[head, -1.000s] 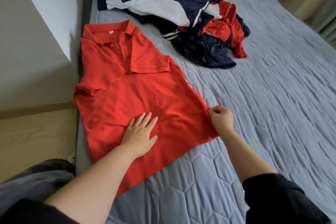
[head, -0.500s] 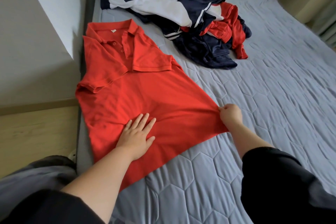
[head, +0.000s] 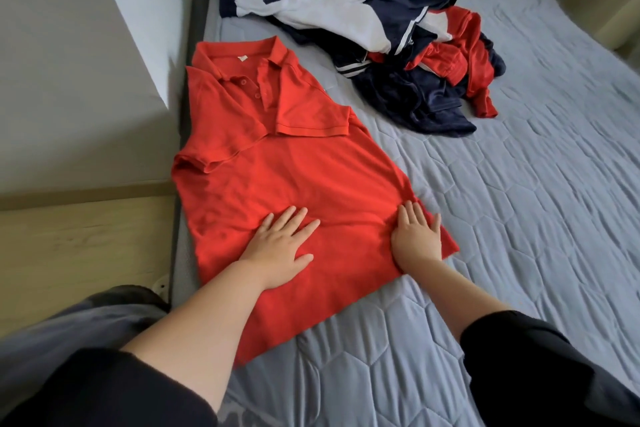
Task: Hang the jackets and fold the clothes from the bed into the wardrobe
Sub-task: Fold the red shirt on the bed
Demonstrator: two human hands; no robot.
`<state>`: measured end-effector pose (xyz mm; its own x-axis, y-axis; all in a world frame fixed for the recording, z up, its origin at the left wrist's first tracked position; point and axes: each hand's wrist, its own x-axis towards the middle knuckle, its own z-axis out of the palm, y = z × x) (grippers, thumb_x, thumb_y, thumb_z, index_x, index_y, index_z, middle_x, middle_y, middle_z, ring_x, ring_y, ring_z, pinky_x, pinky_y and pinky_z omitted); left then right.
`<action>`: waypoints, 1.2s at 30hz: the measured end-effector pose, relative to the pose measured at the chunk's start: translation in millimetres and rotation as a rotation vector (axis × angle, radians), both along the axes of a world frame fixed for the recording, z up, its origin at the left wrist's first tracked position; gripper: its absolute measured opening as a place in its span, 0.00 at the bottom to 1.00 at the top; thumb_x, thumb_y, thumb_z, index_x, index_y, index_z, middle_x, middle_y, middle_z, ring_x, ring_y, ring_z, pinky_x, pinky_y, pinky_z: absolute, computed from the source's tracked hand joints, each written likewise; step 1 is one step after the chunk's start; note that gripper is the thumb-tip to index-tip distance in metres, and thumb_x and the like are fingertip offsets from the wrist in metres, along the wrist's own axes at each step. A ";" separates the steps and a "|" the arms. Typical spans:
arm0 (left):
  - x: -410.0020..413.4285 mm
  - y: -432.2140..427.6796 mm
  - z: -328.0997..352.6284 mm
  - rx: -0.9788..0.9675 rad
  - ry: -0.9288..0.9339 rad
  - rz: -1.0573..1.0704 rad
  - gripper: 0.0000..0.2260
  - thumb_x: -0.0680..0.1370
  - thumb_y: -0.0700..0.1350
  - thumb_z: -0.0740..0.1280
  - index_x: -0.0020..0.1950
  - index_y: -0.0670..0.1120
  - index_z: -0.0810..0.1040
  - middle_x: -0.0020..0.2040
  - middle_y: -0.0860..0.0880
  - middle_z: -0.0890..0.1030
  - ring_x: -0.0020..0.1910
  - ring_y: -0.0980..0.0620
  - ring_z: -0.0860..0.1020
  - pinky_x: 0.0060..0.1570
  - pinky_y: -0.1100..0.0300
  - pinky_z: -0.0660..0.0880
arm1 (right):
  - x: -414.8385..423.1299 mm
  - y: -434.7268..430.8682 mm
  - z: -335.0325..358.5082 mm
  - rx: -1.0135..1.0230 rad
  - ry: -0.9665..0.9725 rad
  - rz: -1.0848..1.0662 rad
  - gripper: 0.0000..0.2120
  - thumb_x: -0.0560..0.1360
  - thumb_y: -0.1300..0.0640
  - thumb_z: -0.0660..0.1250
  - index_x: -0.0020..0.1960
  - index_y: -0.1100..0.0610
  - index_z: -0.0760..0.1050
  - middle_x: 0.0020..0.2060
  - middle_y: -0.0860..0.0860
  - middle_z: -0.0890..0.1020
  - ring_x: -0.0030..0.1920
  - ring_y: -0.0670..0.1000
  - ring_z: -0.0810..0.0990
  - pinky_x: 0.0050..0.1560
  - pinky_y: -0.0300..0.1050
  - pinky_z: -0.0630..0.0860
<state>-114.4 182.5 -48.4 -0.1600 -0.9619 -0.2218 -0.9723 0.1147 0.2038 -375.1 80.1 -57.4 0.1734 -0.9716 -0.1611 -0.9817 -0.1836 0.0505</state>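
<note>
- While both palms press it flat, the red polo shirt [head: 287,198] lies face up on the grey bed [head: 519,218], at centre left of the head view.
- Left hand [head: 282,246]: fingers straight and spread, pressing the lower middle of the shirt and gripping nothing.
- Right hand [head: 417,236]: flat on the shirt's lower right hem, fingers straight, also holding nothing.
- Likely risk: the shirt's left side sits at the mattress edge beside the wall [head: 86,62], so a push leftward could slide fabric off.
- A pile of jackets [head: 391,45], upper centre, lies near the collar; a wide fold could catch it.
- Open mattress spreads to the right.
</note>
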 end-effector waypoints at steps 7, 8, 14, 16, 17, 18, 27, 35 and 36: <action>13.7 -2.9 1.9 -0.070 -0.063 0.206 0.25 0.81 0.59 0.48 0.78 0.57 0.49 0.79 0.52 0.46 0.77 0.50 0.41 0.73 0.44 0.41 | 92.2 11.9 8.7 -0.118 -0.252 0.330 0.25 0.80 0.52 0.55 0.76 0.54 0.57 0.77 0.53 0.55 0.77 0.53 0.50 0.74 0.57 0.45; 20.5 -2.8 2.0 -0.057 -0.072 0.247 0.25 0.82 0.59 0.48 0.78 0.57 0.49 0.79 0.52 0.46 0.77 0.49 0.41 0.73 0.44 0.41 | 92.9 10.1 4.3 -0.063 -0.231 0.314 0.25 0.81 0.50 0.54 0.77 0.53 0.57 0.77 0.52 0.56 0.77 0.51 0.51 0.75 0.56 0.46; 36.8 -29.8 22.9 -0.303 0.118 0.255 0.21 0.78 0.43 0.60 0.71 0.51 0.70 0.77 0.48 0.60 0.77 0.49 0.51 0.74 0.48 0.50 | 111.6 -12.5 20.8 -0.290 -0.494 0.261 0.15 0.73 0.57 0.61 0.54 0.63 0.78 0.50 0.59 0.81 0.51 0.62 0.78 0.52 0.54 0.73; 46.6 -45.1 31.1 -0.394 0.209 0.320 0.21 0.75 0.39 0.61 0.69 0.48 0.73 0.75 0.47 0.64 0.76 0.48 0.54 0.73 0.49 0.53 | 132.5 -26.3 33.0 -0.337 -0.537 0.267 0.13 0.73 0.58 0.61 0.52 0.63 0.78 0.47 0.59 0.81 0.48 0.62 0.77 0.50 0.54 0.73; 54.3 -51.9 33.8 -0.417 0.246 0.371 0.22 0.75 0.38 0.61 0.68 0.47 0.74 0.74 0.45 0.65 0.76 0.46 0.55 0.73 0.49 0.54 | 143.8 -33.7 37.8 -0.345 -0.551 0.272 0.12 0.73 0.59 0.62 0.52 0.63 0.78 0.47 0.59 0.81 0.49 0.62 0.77 0.50 0.54 0.73; 62.7 -58.4 35.7 -0.432 0.275 0.428 0.21 0.75 0.37 0.61 0.68 0.46 0.74 0.74 0.44 0.66 0.76 0.46 0.55 0.73 0.50 0.54 | 154.5 -41.3 40.8 -0.346 -0.563 0.277 0.11 0.73 0.61 0.63 0.53 0.64 0.78 0.48 0.59 0.81 0.49 0.62 0.77 0.51 0.55 0.73; 125.9 -121.6 45.3 -0.462 0.352 0.659 0.22 0.75 0.38 0.61 0.70 0.48 0.72 0.74 0.45 0.66 0.77 0.44 0.53 0.74 0.48 0.51 | 255.7 -111.8 68.2 -0.344 -0.604 0.422 0.15 0.72 0.65 0.63 0.58 0.66 0.75 0.54 0.61 0.78 0.54 0.63 0.74 0.56 0.56 0.71; 148.1 -143.1 13.2 -0.094 0.240 0.719 0.27 0.79 0.52 0.56 0.77 0.56 0.54 0.79 0.49 0.42 0.76 0.43 0.38 0.72 0.40 0.41 | 338.6 -188.1 69.4 -0.233 -0.438 0.423 0.22 0.75 0.60 0.60 0.69 0.60 0.69 0.68 0.56 0.70 0.69 0.58 0.65 0.69 0.53 0.61; 146.2 -142.5 9.9 -0.093 0.232 0.717 0.26 0.79 0.52 0.55 0.77 0.56 0.53 0.79 0.49 0.41 0.76 0.43 0.37 0.72 0.41 0.40 | 345.6 -197.1 66.9 -0.201 -0.381 0.414 0.23 0.76 0.57 0.60 0.70 0.59 0.67 0.71 0.55 0.67 0.72 0.57 0.61 0.71 0.53 0.57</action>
<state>31.8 40.0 -38.5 0.4788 -0.8611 -0.1713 -0.7485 -0.5023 0.4328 -29.5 -117.0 9.5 0.5532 -0.8161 0.1671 -0.7867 -0.5778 -0.2174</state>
